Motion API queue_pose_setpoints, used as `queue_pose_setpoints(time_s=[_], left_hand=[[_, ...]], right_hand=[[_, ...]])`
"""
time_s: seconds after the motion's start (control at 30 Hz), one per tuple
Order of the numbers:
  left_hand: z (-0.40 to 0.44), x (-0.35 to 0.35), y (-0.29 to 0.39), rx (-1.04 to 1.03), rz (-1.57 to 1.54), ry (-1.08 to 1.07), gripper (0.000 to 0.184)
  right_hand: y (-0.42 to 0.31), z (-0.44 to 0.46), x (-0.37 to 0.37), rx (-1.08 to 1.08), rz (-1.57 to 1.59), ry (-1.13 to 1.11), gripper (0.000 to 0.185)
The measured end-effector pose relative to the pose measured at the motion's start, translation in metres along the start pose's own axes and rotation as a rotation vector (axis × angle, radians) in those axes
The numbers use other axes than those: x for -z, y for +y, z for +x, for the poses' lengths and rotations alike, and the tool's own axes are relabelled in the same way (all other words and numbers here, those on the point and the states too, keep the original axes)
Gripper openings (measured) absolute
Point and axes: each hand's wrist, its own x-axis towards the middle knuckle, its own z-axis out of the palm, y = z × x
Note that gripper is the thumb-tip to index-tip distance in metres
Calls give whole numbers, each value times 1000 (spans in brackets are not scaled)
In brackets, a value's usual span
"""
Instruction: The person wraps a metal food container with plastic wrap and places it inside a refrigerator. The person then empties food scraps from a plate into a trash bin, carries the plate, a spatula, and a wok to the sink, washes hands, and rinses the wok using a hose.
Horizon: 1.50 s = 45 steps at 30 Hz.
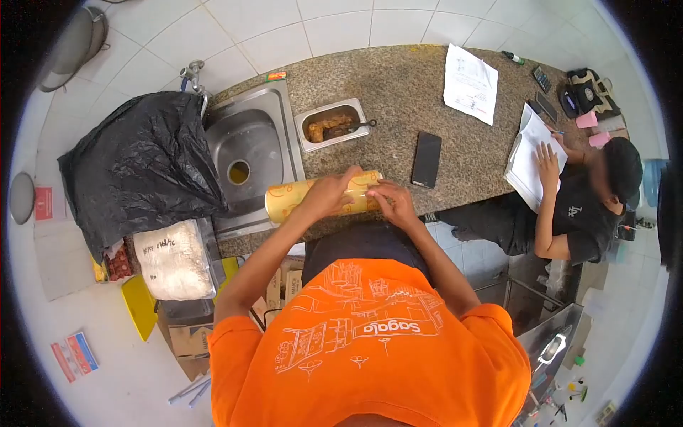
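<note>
A thick yellow roll of cling film with orange printing lies crosswise at the counter's front edge, just ahead of my body. My left hand is wrapped over its middle, fingers closed on it. At the roll's right end, my right hand has its thumb and fingers drawn together against the surface; whether they pinch a loose film edge is too small to tell. Beyond the roll sits a metal pan of brown food with a dark-handled utensil in it. A black phone lies right of my right hand.
Left of the roll is a steel sink, with a black plastic bag beside it and a labelled whitish package below. Papers lie at the back. At right a person in a dark cap writes in a notebook.
</note>
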Motion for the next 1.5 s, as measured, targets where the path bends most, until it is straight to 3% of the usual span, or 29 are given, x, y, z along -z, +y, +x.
queue_pose_setpoints(time_s=[0.07,0.13,0.17,0.23,0.33,0.37,0.43,0.47,0.53,0.57,0.63,0.67,0.73,0.77,0.83,0.93,1.03,1.17,1.23,1.27,1.33,1.43,1.47,1.5], left_hand=[[5,7,-10,-35,54,65,50],[17,15,-36,-618,46,229,37],[18,15,-42,-619,45,228,37],[19,11,-52,-351,-178,-115,29],[17,10,-41,-179,-221,-216,31],[16,4,-45,-188,-221,-226,31],[17,-7,-55,-331,-137,41,34],[18,0,-55,-341,-138,31,34],[22,24,-57,-684,21,93,39],[19,23,-61,-692,18,89,39],[8,17,-69,-369,-128,-185,41],[4,18,-62,-371,-126,-191,41],[-3,22,-42,-61,-268,-138,42],[-5,21,-46,-63,-265,-147,42],[-5,23,-62,-319,57,-53,41],[-1,35,-84,-450,-73,-256,41],[-14,24,-85,-292,-268,-159,42],[-9,36,-75,-337,-53,-141,44],[-7,49,-89,-748,21,-125,47],[-10,48,-94,-748,20,-129,47],[-23,45,-104,-254,-158,-376,43],[-30,47,-79,-75,-170,-343,42],[-30,44,-85,-74,-172,-342,42],[-31,41,-94,-220,1,-275,42]], right_hand=[[2,3,-2,2,11,32,9],[-2,3,-2,7,21,61,11],[-7,5,-1,2,18,54,11],[-8,7,-2,-4,13,52,11],[-3,9,-6,126,-49,77,10],[-4,10,-8,128,-81,80,11],[-5,12,-12,123,-119,95,12],[-2,10,-16,92,-147,96,13],[5,8,-20,58,-184,108,14],[7,7,-21,88,-176,145,11],[10,7,-24,118,-168,183,9],[10,6,-24,87,-167,184,10],[10,2,-26,46,-164,193,12],[10,1,-25,48,-171,186,12],[11,0,-26,46,-181,197,11],[7,-2,-25,34,-150,207,11],[5,1,-28,17,-174,241,12],[-5,1,-22,1,-159,233,12],[-9,-1,-20,-8,-147,232,12],[-8,-2,-21,-12,-140,242,12],[-5,-2,-25,-17,-126,248,13],[-1,-2,-26,-26,-131,255,13],[-3,-1,-24,-24,-132,230,13],[-4,0,-22,-23,-134,208,14]])
